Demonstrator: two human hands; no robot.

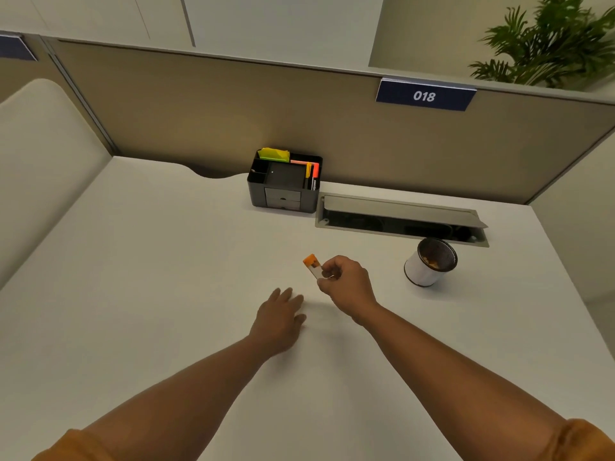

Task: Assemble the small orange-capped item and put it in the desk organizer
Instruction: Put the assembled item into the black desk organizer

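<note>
Item [312, 266]: small, orange cap on a pale body; we judge it light, rigid, slightly slick, best pinched on the body below the cap. Our right hand [346, 284] grips its lower end, held above the desk [149, 261]. Left hand [279, 319] open, flat, empty. Organizer [284, 184] well apart, at the partition.

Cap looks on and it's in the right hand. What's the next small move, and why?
Probably carry the orange-capped item forward toward the black desk organizer. The right hand pinches its lower end above the desk, cap up; the organizer stands farther back by the partition. The left hand lies flat and empty.
</note>
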